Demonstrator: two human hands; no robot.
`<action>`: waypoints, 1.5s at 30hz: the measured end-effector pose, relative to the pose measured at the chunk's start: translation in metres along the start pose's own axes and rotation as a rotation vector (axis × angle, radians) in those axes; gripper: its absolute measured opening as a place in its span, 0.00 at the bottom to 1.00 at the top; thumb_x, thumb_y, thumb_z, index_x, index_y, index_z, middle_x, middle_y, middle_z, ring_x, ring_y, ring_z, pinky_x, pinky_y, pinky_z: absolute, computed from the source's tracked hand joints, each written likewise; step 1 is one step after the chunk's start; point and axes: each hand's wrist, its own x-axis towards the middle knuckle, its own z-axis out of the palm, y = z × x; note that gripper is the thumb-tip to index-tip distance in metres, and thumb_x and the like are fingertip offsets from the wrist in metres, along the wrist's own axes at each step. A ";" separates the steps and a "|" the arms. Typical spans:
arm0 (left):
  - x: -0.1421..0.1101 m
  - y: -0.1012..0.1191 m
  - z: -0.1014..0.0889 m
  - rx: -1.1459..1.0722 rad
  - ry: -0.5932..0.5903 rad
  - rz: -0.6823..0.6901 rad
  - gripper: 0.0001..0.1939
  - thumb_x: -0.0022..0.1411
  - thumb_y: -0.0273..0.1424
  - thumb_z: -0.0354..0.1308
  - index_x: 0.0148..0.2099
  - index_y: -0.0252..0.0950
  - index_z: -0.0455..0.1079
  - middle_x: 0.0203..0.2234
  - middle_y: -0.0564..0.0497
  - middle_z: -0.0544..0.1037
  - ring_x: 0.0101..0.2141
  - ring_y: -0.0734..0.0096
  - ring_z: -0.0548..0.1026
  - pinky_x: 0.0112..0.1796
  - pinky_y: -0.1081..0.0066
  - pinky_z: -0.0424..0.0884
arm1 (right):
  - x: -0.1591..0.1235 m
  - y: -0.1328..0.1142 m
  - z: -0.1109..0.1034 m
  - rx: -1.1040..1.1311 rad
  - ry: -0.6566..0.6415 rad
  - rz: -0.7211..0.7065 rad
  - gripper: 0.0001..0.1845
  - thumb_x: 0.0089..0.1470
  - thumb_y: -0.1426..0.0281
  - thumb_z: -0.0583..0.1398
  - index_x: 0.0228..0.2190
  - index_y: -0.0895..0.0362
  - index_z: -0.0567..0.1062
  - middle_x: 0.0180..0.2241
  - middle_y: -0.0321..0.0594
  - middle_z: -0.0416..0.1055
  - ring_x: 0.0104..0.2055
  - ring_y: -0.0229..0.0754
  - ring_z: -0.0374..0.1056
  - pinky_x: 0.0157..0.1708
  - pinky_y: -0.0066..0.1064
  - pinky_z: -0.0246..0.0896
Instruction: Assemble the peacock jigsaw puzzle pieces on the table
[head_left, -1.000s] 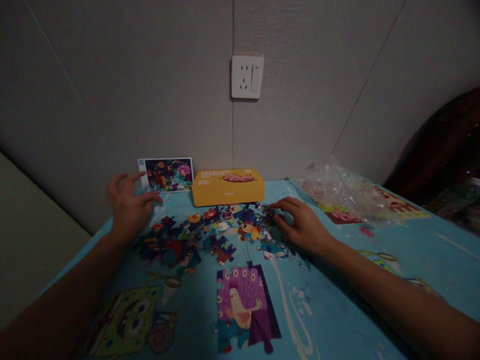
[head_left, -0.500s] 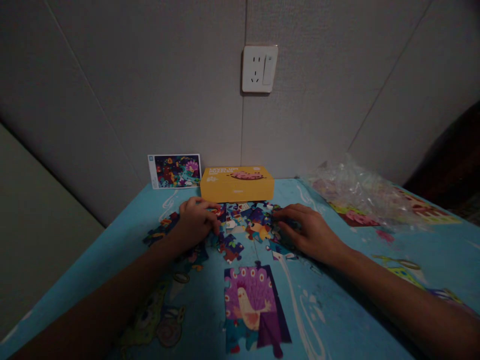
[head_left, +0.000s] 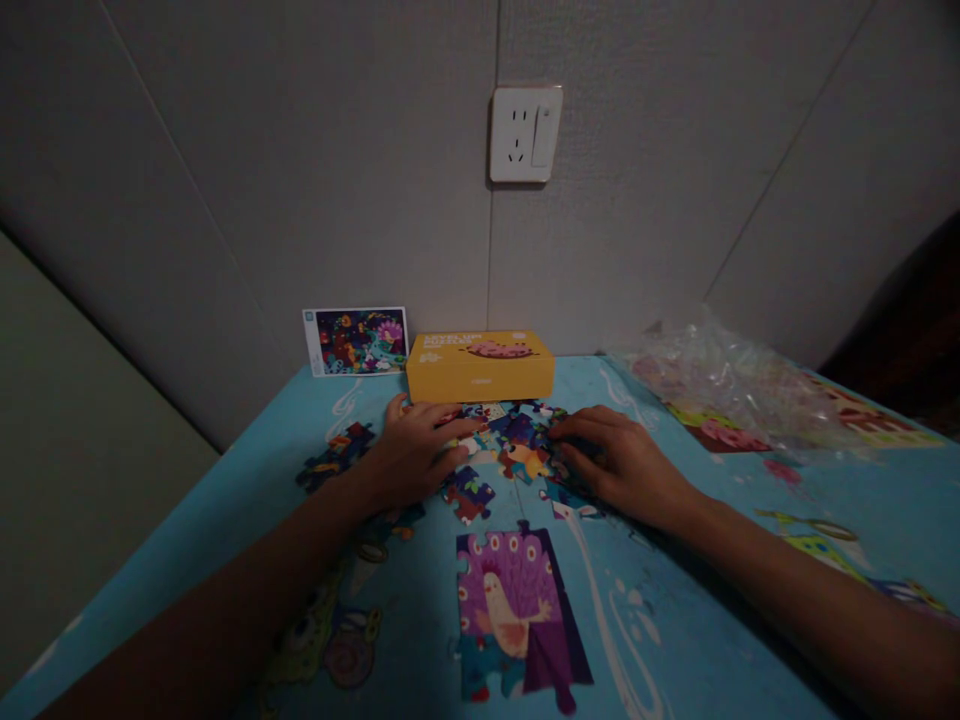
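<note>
My left hand (head_left: pixel 418 448) reaches over the pile of jigsaw pieces (head_left: pixel 517 425) with its fingers stretched out and apart. Its fingertips touch pieces near the middle of the pile. At the pile's right edge rests my right hand (head_left: pixel 626 465), fingers slightly bent, with a gap between thumb and forefinger. No lifted piece shows in either hand. Closer to me lies a joined puzzle section (head_left: pixel 517 615) with a purple peacock. A loose dark blue and red piece (head_left: pixel 469 493) sits between that section and the pile.
Behind the pile stands a yellow puzzle box (head_left: pixel 480 378). A picture card (head_left: pixel 358 342) leans on the wall to its left. Crumpled clear plastic (head_left: pixel 727 380) lies at the right back. More pieces (head_left: pixel 337 455) lie left of my left hand, on the blue patterned tablecloth (head_left: pixel 667 620).
My left hand has moved right across the pile, and its fingers have straightened. My right hand has stayed in about the same place. The view has shifted slightly.
</note>
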 end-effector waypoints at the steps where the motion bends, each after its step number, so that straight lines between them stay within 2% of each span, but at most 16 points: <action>1: 0.000 0.002 0.001 0.028 -0.005 0.003 0.17 0.70 0.36 0.51 0.58 0.50 0.71 0.58 0.43 0.73 0.54 0.51 0.71 0.56 0.40 0.51 | 0.000 0.000 0.000 0.004 -0.001 0.002 0.11 0.59 0.72 0.57 0.40 0.56 0.79 0.38 0.46 0.78 0.41 0.49 0.72 0.43 0.44 0.67; 3: 0.000 0.002 0.004 0.071 -0.008 -0.013 0.18 0.69 0.38 0.53 0.60 0.51 0.70 0.59 0.41 0.71 0.55 0.48 0.71 0.55 0.38 0.52 | -0.001 0.001 0.001 0.007 -0.006 0.005 0.11 0.59 0.72 0.57 0.40 0.55 0.78 0.38 0.46 0.78 0.41 0.49 0.72 0.44 0.44 0.67; 7: 0.000 -0.005 0.005 0.068 0.000 -0.057 0.13 0.68 0.37 0.54 0.52 0.43 0.75 0.56 0.40 0.73 0.54 0.49 0.72 0.56 0.36 0.54 | -0.001 0.002 0.002 -0.005 -0.022 -0.008 0.11 0.60 0.72 0.56 0.39 0.55 0.78 0.38 0.45 0.78 0.41 0.48 0.72 0.44 0.43 0.67; 11: 0.000 -0.011 0.002 0.087 0.024 -0.079 0.10 0.67 0.35 0.54 0.44 0.38 0.74 0.50 0.41 0.77 0.50 0.53 0.75 0.57 0.35 0.54 | -0.001 0.002 0.001 -0.017 -0.021 -0.015 0.11 0.61 0.72 0.55 0.39 0.57 0.78 0.37 0.46 0.77 0.41 0.49 0.72 0.43 0.43 0.67; 14: -0.001 -0.014 0.000 0.116 0.047 -0.100 0.09 0.67 0.34 0.54 0.40 0.38 0.74 0.45 0.43 0.79 0.46 0.54 0.77 0.57 0.34 0.53 | -0.001 0.002 0.001 -0.021 -0.030 -0.023 0.11 0.61 0.72 0.55 0.39 0.56 0.79 0.37 0.46 0.78 0.40 0.48 0.72 0.42 0.43 0.67; 19: -0.003 -0.018 -0.001 0.148 0.067 -0.112 0.10 0.67 0.34 0.52 0.39 0.39 0.75 0.45 0.45 0.80 0.46 0.55 0.77 0.58 0.37 0.53 | -0.001 0.002 0.001 -0.021 -0.029 -0.025 0.12 0.61 0.72 0.55 0.38 0.56 0.79 0.37 0.45 0.78 0.40 0.48 0.72 0.42 0.42 0.68; 24: -0.003 -0.026 -0.004 0.195 0.089 -0.137 0.13 0.66 0.32 0.51 0.36 0.38 0.77 0.42 0.43 0.81 0.44 0.52 0.76 0.57 0.34 0.51 | -0.001 0.001 0.000 -0.022 -0.019 -0.035 0.12 0.62 0.71 0.55 0.37 0.56 0.79 0.37 0.45 0.78 0.39 0.47 0.72 0.42 0.42 0.67; 30: -0.007 -0.027 -0.009 0.185 0.067 -0.102 0.10 0.62 0.33 0.56 0.34 0.38 0.77 0.44 0.43 0.80 0.47 0.50 0.74 0.56 0.33 0.52 | -0.002 0.001 0.001 -0.030 -0.017 -0.054 0.12 0.62 0.71 0.55 0.37 0.57 0.79 0.37 0.46 0.78 0.39 0.48 0.72 0.41 0.42 0.67; 34: -0.010 -0.030 -0.020 0.172 0.002 0.029 0.08 0.62 0.36 0.58 0.36 0.40 0.78 0.50 0.44 0.76 0.52 0.51 0.71 0.58 0.38 0.51 | -0.002 0.001 0.001 -0.037 -0.020 -0.055 0.13 0.62 0.70 0.54 0.37 0.57 0.79 0.37 0.47 0.78 0.39 0.48 0.72 0.42 0.42 0.68; 37: -0.013 -0.043 -0.035 0.210 -0.045 0.119 0.10 0.63 0.40 0.60 0.38 0.41 0.79 0.50 0.44 0.76 0.52 0.50 0.71 0.58 0.40 0.52 | -0.003 0.001 0.000 -0.041 -0.011 -0.058 0.13 0.62 0.70 0.54 0.37 0.57 0.79 0.37 0.47 0.78 0.39 0.47 0.73 0.42 0.41 0.68; 39: -0.017 -0.056 -0.047 0.223 -0.088 0.077 0.14 0.59 0.45 0.63 0.41 0.41 0.78 0.45 0.44 0.77 0.47 0.52 0.73 0.54 0.46 0.59 | -0.003 0.001 0.000 -0.042 -0.009 -0.058 0.12 0.62 0.70 0.55 0.37 0.57 0.79 0.37 0.46 0.78 0.39 0.47 0.73 0.42 0.41 0.68; 42: -0.022 -0.071 -0.066 0.181 -0.316 -0.086 0.22 0.54 0.48 0.66 0.47 0.42 0.77 0.38 0.46 0.78 0.41 0.57 0.75 0.43 0.63 0.68 | -0.004 0.001 0.000 -0.044 -0.006 -0.066 0.12 0.62 0.70 0.55 0.37 0.56 0.79 0.36 0.45 0.78 0.39 0.47 0.73 0.41 0.41 0.68; 45: -0.027 -0.073 -0.082 0.142 -0.497 -0.286 0.32 0.48 0.50 0.69 0.53 0.42 0.75 0.42 0.47 0.78 0.42 0.57 0.76 0.40 0.68 0.69 | -0.004 0.000 0.000 -0.046 0.012 -0.104 0.13 0.63 0.70 0.54 0.37 0.57 0.79 0.36 0.46 0.78 0.38 0.47 0.74 0.40 0.40 0.69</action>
